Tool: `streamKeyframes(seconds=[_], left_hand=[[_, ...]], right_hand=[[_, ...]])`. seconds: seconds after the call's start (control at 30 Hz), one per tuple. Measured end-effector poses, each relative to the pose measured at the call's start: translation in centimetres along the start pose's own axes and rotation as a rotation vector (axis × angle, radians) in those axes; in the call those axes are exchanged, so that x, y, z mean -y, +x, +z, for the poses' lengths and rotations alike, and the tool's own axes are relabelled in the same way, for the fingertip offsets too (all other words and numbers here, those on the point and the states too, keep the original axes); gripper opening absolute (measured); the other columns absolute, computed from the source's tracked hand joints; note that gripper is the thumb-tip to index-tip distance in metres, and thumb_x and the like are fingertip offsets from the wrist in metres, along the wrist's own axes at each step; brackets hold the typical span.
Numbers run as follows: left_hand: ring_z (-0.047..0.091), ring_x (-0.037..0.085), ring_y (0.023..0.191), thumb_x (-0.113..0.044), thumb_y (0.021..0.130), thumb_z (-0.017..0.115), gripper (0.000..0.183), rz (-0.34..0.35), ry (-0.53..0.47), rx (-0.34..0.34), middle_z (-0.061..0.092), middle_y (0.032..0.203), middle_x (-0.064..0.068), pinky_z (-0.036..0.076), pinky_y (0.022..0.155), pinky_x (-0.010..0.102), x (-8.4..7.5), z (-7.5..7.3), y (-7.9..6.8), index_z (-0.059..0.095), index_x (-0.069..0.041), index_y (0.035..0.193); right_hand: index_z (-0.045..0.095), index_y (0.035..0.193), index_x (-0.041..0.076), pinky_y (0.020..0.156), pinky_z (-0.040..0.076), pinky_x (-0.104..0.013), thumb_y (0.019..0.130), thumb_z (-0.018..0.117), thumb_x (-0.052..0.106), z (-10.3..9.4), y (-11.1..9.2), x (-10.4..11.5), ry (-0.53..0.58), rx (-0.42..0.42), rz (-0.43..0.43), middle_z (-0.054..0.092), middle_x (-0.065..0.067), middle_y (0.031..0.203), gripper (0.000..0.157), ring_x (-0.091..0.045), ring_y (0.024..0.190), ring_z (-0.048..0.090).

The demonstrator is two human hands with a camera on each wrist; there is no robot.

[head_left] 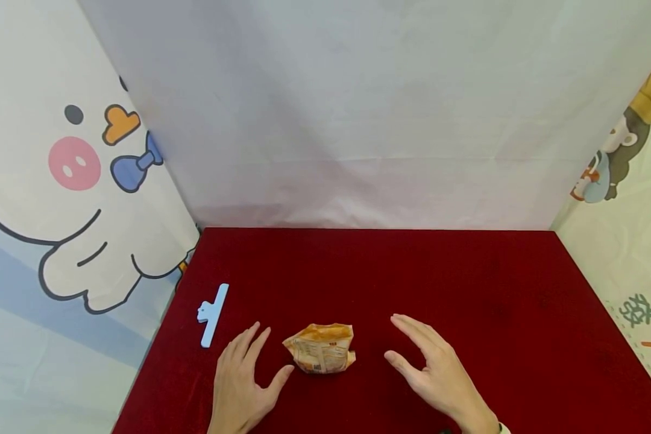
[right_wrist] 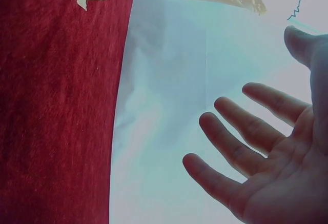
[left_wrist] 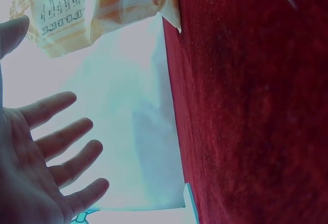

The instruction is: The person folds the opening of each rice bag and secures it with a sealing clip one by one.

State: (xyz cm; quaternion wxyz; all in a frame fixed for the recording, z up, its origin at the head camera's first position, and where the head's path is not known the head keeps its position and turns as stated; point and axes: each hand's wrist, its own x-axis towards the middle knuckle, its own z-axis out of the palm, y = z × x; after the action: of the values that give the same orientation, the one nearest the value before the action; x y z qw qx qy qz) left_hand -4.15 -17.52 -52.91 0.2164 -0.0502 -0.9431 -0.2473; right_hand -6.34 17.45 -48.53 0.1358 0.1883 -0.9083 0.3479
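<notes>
A small crinkled food packet [head_left: 321, 351], orange and cream with printed text, stands on the red tabletop between both hands. Its barcode and printed lines show at the top of the left wrist view, on the packet's side [left_wrist: 102, 3]. My left hand [head_left: 241, 380] is just left of it, fingers spread and thumb tip near the packet's lower left edge. On the other side, my right hand [head_left: 439, 371] is held apart from the packet, with fingers extended and thumb separate. Neither hand holds anything. A light blue sealing clip [head_left: 214, 316] lies beyond the left hand.
The dark red cloth-covered table [head_left: 466, 283] ends at a pale hanging sheet [head_left: 358, 120] behind it. A curtain [head_left: 38, 181] with a cartoon bird hangs at the left, and another printed curtain [head_left: 602, 253] is at the right.
</notes>
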Motion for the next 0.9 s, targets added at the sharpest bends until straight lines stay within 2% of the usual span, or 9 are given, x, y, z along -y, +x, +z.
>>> streamKeyframes(seconds=[0.17, 0.47, 0.9], left_hand=[[0.057, 0.04, 0.134, -0.043, 0.081, 0.089, 0.073, -0.008, -0.007, -0.002, 0.063, 0.149, 0.015, 0.043, 0.109, 0.067, -0.02, 0.18, -0.16, 0.067, -0.012, 0.143], [0.058, 0.041, 0.132, -0.041, 0.08, 0.09, 0.071, 0.01, -0.012, -0.024, 0.064, 0.147, 0.017, 0.042, 0.109, 0.067, 0.04, 0.59, -0.46, 0.069, -0.009, 0.14], [0.057, 0.042, 0.133, -0.04, 0.083, 0.089, 0.069, -0.029, -0.023, -0.008, 0.063, 0.148, 0.016, 0.038, 0.112, 0.068, -0.45, 0.97, -0.39, 0.068, -0.009, 0.141]], right_hand=[[0.062, 0.15, 0.022, 0.105, 0.056, -0.053, 0.095, 0.083, 0.029, 0.24, 0.16, 0.19, 0.013, 0.004, -0.007, 0.062, 0.005, 0.152, 0.06, -0.022, 0.138, 0.061], [0.061, 0.15, 0.022, 0.106, 0.056, -0.053, 0.095, 0.083, 0.03, 0.53, 0.48, 0.53, 0.02, 0.006, -0.011, 0.061, 0.005, 0.153, 0.06, -0.022, 0.139, 0.061], [0.062, 0.15, 0.02, 0.105, 0.057, -0.053, 0.094, 0.083, 0.028, 0.88, 0.68, 0.95, 0.037, 0.009, -0.03, 0.062, 0.003, 0.152, 0.06, -0.023, 0.138, 0.061]])
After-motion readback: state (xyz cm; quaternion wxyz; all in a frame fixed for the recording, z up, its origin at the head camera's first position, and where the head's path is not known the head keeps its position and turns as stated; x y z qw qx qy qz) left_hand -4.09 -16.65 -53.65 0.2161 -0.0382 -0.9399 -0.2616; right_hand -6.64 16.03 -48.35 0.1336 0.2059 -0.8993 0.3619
